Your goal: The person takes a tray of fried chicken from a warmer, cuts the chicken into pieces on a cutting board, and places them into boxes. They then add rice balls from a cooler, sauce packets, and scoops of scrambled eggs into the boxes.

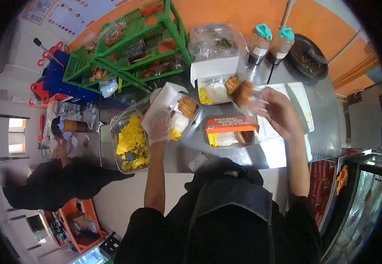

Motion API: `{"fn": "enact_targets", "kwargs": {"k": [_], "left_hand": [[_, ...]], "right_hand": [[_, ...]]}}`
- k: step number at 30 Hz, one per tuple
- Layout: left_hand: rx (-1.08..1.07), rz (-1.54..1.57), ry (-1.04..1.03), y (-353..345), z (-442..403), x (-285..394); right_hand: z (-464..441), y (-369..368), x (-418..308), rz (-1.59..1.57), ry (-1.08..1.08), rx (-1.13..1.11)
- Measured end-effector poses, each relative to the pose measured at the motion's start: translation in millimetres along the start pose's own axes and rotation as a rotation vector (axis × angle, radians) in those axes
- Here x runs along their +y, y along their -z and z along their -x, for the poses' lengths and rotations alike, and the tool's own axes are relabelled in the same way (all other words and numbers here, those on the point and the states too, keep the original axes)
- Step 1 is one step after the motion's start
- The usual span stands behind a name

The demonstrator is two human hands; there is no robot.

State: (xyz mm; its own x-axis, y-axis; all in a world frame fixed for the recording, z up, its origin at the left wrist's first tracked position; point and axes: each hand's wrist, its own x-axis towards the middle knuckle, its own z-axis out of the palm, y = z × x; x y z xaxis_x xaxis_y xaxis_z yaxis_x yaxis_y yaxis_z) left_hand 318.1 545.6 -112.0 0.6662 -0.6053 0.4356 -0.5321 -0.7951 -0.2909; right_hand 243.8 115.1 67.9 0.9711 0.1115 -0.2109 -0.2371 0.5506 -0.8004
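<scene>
My left hand (pixel 159 126), in a clear plastic glove, grips the side of an open white meal box (pixel 161 99). Inside that box are a piece of fried chicken (pixel 187 106), white rice (pixel 180 122) and yellow scrambled egg. My right hand (pixel 276 110), smeared by motion, pinches a browned fried cutlet (pixel 243 93) at the right edge of a second open box (pixel 205 70). This second box holds rice (pixel 217 92), egg and sliced fried chicken (pixel 232 83). Nearer me stands a third box with an orange printed flap (pixel 230 124), with food showing at its front.
A clear tub of scrambled egg (pixel 131 140) is left of the boxes. At right, a knife (pixel 297 105) lies on a white cutting board (pixel 307 103). Behind are green racks (pixel 142 66), two sauce bottles (pixel 259 44) and a stone mortar (pixel 305 61). Another person (pixel 63 182) works at left.
</scene>
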Motion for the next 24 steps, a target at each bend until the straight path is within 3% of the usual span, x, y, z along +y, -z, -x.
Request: {"fn": "enact_targets", "kwargs": {"k": [1, 3, 7, 9, 10, 12, 15, 18, 20, 21, 23, 24], "left_hand": [[0.012, 0.003, -0.002, 5.1, -0.2, 3.2], [-0.336, 0.229, 0.264, 17.4, -3.4, 7.5], [-0.333, 0.161, 0.251, 13.3, -2.6, 9.1], [-0.787, 0.218, 0.394, 52.8, -23.4, 14.7], [-0.776, 0.221, 0.399, 66.2, -26.8, 19.7], [-0.357, 0.405, 0.693, 88.8, -31.2, 31.5], [-0.397, 0.398, 0.824, 117.3, -39.3, 43.6], [-0.235, 0.51, 0.821, 119.9, -40.8, 54.0], [-0.163, 0.62, 0.796, 124.4, -56.1, 60.8], [-0.082, 0.729, 0.775, 125.4, -66.1, 63.4], [-0.088, 0.66, 0.721, 122.8, -87.9, 67.4], [-0.093, 0.595, 0.667, 119.6, -99.0, 67.7]], "right_hand": [[-19.3, 1.3, 1.4, -0.03, -0.021, -0.008], [-63.5, -2.5, 16.8, -0.066, -0.057, 0.028], [-144.9, -6.7, 55.3, -0.246, -0.214, 0.0], [-184.4, 19.7, 98.2, -0.202, -0.218, 0.041], [-189.8, 27.8, 112.5, -0.158, -0.23, 0.074], [-183.1, 32.5, 118.6, -0.104, -0.237, 0.1], [-165.0, 31.8, 108.1, -0.112, -0.317, 0.187], [-148.8, 28.6, 93.2, -0.075, -0.306, 0.165], [-133.0, 23.2, 81.8, 0.292, -0.213, 0.085], [-125.8, 26.9, 77.5, 0.288, -0.212, 0.088], [-108.2, 33.7, 59.8, 0.634, 0.089, -0.113], [-95.3, 33.6, 44.4, 0.618, 0.123, -0.074]]}}
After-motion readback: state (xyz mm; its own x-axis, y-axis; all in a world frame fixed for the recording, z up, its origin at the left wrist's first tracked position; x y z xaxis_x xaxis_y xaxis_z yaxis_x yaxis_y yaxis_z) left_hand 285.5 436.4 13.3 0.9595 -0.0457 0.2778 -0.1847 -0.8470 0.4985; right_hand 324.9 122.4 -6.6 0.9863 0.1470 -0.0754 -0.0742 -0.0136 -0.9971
